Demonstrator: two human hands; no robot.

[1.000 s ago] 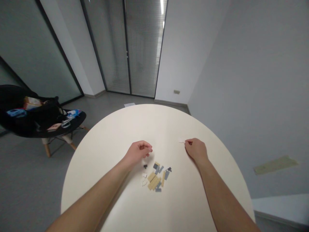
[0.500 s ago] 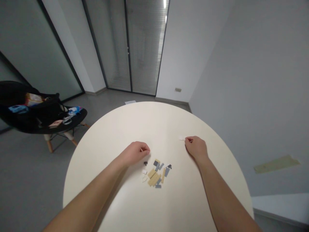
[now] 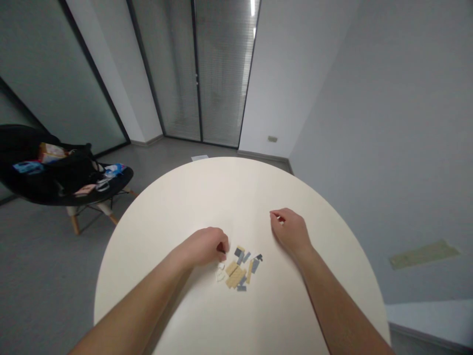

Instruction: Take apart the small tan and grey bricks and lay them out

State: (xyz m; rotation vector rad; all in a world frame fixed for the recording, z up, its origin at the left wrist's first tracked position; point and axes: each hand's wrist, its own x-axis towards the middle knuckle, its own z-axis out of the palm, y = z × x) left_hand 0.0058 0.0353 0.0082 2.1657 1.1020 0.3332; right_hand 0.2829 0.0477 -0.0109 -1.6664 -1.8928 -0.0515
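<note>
My left hand point(image 3: 207, 245) is closed, thumb and forefinger pinched round a small black toy brick point(image 3: 223, 252) that is mostly hidden. Just right of those fingers lies a loose pile of flat building bricks: tan bricks point(image 3: 235, 274), blue-grey bricks point(image 3: 255, 266) and a dark grey brick point(image 3: 238, 251). Small white pieces point(image 3: 220, 271) sit at the pile's left edge. Farther off to the right, my right hand point(image 3: 291, 230) is above the tabletop with its fingertips pressed together. Something whitish shows in the gap of its fingers, too small to name.
The bricks lie on a round white table point(image 3: 236, 187). Left of it stands a black chair point(image 3: 33, 195) with a dark bag and small items on it. A grey wall point(image 3: 399, 162) rises at the right, and glass doors point(image 3: 218, 74) are behind the table.
My left hand has come down and toward me, its fingers closing where the black brick lay. My right hand has moved left; the white piece beside it no longer shows on the table.
</note>
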